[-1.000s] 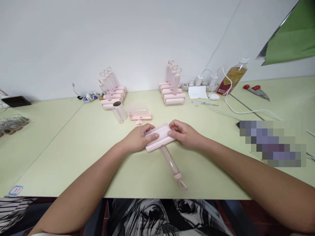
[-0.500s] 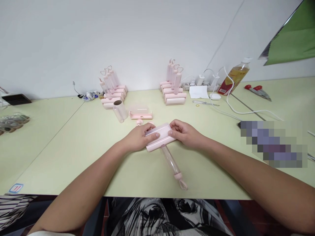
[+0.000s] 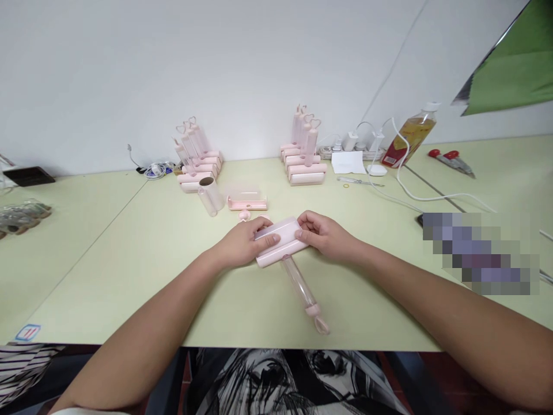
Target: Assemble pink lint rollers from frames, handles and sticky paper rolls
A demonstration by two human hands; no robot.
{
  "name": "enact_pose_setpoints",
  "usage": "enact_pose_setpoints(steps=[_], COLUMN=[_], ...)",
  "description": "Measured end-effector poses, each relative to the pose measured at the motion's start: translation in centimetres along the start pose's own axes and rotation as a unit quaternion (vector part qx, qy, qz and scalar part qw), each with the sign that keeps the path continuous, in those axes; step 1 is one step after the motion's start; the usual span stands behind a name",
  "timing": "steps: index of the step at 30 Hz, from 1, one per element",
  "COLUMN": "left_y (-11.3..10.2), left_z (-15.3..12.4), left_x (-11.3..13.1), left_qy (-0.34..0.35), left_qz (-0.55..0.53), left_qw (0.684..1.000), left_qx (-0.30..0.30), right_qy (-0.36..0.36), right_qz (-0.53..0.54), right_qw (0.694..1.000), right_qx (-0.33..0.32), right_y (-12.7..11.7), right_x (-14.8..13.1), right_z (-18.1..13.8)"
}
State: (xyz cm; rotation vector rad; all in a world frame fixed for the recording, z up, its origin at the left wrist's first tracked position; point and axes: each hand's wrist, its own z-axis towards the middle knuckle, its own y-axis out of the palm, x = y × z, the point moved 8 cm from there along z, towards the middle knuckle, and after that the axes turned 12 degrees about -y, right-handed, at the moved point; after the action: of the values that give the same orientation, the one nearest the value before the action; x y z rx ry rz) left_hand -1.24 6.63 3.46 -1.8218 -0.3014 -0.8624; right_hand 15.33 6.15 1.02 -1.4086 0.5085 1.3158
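Both my hands hold a pink lint roller point(image 3: 283, 246) above the table. Its clear handle point(image 3: 299, 282) slants down towards me and ends in a pink loop. My left hand point(image 3: 246, 242) is closed round the left end of the roller's head, thumb on top. At the right end, my right hand point(image 3: 324, 235) pinches the head between thumb and bent fingers. Just beyond lie an open pink roller case point(image 3: 247, 204) with a clear lid and a small pink piece point(image 3: 244, 215). Beside them stands a roll of sticky paper point(image 3: 211, 197) with a brown core.
Lint rollers stand in a left row point(image 3: 197, 155) and a right row point(image 3: 305, 155) near the wall. A power strip point(image 3: 367, 153), white cables, a drink bottle point(image 3: 410, 138) and red-handled pliers point(image 3: 451, 162) are at the back right. Bagged parts point(image 3: 23, 216) lie far left.
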Motion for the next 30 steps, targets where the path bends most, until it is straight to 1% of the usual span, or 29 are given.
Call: enact_pose_setpoints(steps=[17,30], left_y=[-0.06,-0.03], left_z=[0.08,0.03], left_x=[-0.1,0.05], left_qy=[0.002,0.007], left_qz=[0.004,-0.002], left_qw=[1.0,1.0], left_qx=[0.009,0.004], right_qy=[-0.005,-0.007], right_qz=[-0.009,-0.004], right_qw=[1.0,1.0], right_qx=[0.006,0.0], right_y=[-0.1,-0.01], right_x=[0.1,0.23], right_z=[0.01,0.0])
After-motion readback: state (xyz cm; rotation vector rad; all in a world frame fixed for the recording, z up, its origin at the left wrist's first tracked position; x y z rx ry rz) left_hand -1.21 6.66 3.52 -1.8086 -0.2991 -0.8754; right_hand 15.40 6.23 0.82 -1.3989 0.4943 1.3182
